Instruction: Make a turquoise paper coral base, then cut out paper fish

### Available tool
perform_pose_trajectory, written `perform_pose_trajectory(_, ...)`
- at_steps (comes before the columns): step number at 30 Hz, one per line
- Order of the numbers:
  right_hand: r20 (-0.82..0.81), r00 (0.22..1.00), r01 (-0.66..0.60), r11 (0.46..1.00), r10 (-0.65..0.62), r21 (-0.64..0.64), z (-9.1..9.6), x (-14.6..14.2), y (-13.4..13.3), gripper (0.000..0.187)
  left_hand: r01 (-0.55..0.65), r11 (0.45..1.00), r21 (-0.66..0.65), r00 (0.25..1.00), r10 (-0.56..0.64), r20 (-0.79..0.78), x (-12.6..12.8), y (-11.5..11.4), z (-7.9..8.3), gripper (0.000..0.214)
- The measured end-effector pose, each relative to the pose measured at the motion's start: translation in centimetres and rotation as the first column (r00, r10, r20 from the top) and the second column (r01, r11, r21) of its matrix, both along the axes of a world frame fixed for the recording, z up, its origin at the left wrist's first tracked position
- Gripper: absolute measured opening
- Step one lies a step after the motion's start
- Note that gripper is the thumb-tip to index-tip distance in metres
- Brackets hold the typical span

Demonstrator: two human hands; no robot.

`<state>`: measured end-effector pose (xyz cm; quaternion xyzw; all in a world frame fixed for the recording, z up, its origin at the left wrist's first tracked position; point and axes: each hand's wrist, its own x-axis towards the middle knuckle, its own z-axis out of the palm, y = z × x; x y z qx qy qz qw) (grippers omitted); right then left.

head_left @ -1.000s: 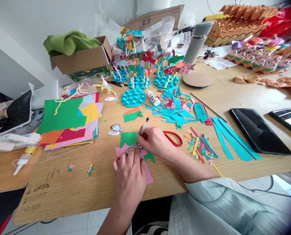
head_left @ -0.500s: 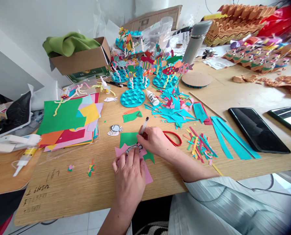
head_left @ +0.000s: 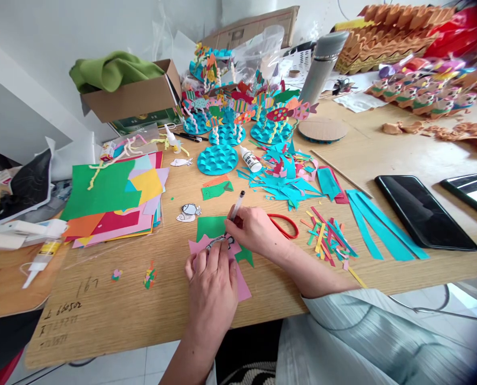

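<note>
My left hand (head_left: 212, 289) lies flat with fingers pressing a small fish-shaped paper template (head_left: 219, 242) onto a pink paper sheet (head_left: 241, 286). A green paper piece (head_left: 209, 226) lies under the pink one. My right hand (head_left: 254, 231) grips a pen (head_left: 236, 207) with its tip at the template's edge. Red-handled scissors (head_left: 283, 226) lie just right of my right hand. Two small fish cut-outs (head_left: 187, 212) rest a little to the upper left of the green piece.
A stack of coloured paper (head_left: 114, 198) lies at the left, glue bottles (head_left: 249, 159) and teal discs (head_left: 217, 159) with paper fish behind. Teal strips (head_left: 372, 227) and scraps sit right, beside two phones (head_left: 423, 212). A cardboard box (head_left: 134, 96) and flask (head_left: 322, 67) stand at the back.
Almost nothing: both hands stay on the template and pink paper, and the pen shifts only slightly.
</note>
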<state>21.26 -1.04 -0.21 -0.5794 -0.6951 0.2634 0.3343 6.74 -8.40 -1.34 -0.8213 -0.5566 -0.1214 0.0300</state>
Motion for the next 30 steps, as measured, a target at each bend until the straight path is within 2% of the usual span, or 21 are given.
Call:
perform_pose_trajectory(23, 0.013, 1.0, 0.01, 0.999, -0.009, -0.037, 0.28, 0.16, -0.09, 0.01, 0.006, 1.0, 0.024, 1.0, -0.006, -0.002, -0.31, -0.03, -0.35, 0.036)
perform_pose_trajectory(30, 0.029, 0.999, 0.022, 0.999, -0.021, -0.037, 0.21, 0.02, -0.02, 0.009, -0.005, 1.0, -0.022, 1.0, 0.006, 0.024, -0.2, -0.07, -0.26, 0.036)
